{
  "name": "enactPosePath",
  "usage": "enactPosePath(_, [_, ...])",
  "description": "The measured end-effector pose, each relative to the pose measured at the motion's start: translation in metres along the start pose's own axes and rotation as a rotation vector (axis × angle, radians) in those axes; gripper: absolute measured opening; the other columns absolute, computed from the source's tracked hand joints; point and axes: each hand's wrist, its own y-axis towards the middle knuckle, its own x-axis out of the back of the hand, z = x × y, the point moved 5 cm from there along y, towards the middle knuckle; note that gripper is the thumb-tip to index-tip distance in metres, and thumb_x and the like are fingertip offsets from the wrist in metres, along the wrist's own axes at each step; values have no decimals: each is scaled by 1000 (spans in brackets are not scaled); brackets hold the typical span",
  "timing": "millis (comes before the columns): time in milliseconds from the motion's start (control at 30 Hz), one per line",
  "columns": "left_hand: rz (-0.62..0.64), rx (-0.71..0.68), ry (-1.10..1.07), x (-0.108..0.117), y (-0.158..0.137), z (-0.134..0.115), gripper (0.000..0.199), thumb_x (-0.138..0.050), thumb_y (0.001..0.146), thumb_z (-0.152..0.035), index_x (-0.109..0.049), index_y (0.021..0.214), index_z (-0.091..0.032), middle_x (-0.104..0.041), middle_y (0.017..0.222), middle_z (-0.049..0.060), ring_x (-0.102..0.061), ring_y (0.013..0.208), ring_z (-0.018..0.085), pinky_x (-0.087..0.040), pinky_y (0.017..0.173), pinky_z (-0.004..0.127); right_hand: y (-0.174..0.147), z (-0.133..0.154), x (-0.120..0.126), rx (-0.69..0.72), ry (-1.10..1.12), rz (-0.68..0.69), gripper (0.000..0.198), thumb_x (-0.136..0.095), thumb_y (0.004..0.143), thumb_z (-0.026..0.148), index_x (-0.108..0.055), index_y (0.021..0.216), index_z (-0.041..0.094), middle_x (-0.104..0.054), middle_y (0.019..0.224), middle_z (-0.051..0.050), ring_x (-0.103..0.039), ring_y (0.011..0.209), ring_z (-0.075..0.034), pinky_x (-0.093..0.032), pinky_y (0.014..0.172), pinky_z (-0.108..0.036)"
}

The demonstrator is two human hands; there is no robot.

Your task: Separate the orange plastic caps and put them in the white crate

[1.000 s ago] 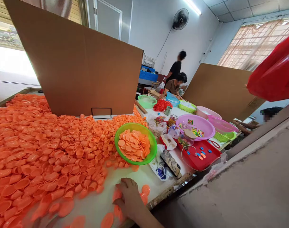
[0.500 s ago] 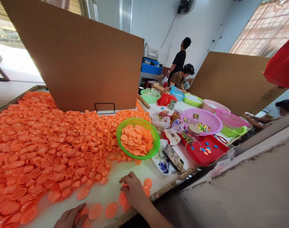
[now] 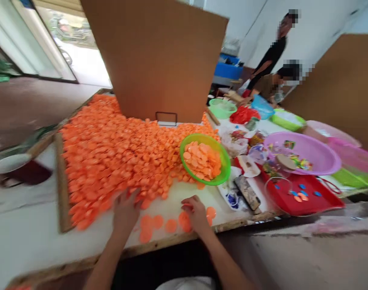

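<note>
My left hand (image 3: 126, 209) reaches over the near edge of a heap of small orange plastic pieces (image 3: 111, 153), some cup-shaped, its fingers apart and slightly blurred. My right hand (image 3: 197, 213) is curled in a pinch, with an orange disc (image 3: 186, 205) showing at the fingertips. Between the hands, several flat orange discs (image 3: 171, 226) lie on the white tabletop; a couple more (image 3: 211, 212) rest just right of my right hand. Beyond it stands a green bowl (image 3: 226, 161) filled with orange discs.
A cardboard sheet (image 3: 162, 60) stands behind the heap. To the right are a phone (image 3: 247, 193), a red tray (image 3: 310, 203) with small blue and orange pieces, and a purple basin (image 3: 329, 157). At left is a dark red cup (image 3: 32, 171). Two people (image 3: 271, 56) are at the back.
The view has swung left. My left hand has moved from the discs at the table's front edge to the heap, its fingers spread. My right hand stays near the loose discs, fingers pinched.
</note>
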Motion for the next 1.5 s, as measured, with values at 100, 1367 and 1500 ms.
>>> enactPosePath(100, [74, 87, 47, 0, -20, -6, 34, -58, 76, -27, -61, 110, -25, -59, 120, 13, -52, 115, 33, -44, 95, 50, -4, -5, -1, -46, 57, 45, 21, -56, 91, 33, -62, 107, 20, -62, 107, -7, -61, 87, -16, -54, 74, -32])
enactPosePath(1367, [291, 310, -784, -6, -94, -82, 38, -58, 78, -19, -57, 116, -20, -65, 111, 8, -61, 101, 20, -48, 92, 34, -32, 22, -38, -377, 708, 435, 33, -75, 69, 41, -60, 92, 22, -61, 76, 1, -57, 66, -14, -50, 59, -26])
enactPosePath(1500, [274, 429, -871, -6, -93, -78, 29, -59, 83, -35, -61, 106, -19, -67, 98, 6, -62, 89, 19, -50, 83, 32, -37, 21, -40, -378, 692, 505, 39, -75, 70, 40, -61, 102, 23, -64, 94, -3, -60, 79, -15, -52, 71, -30])
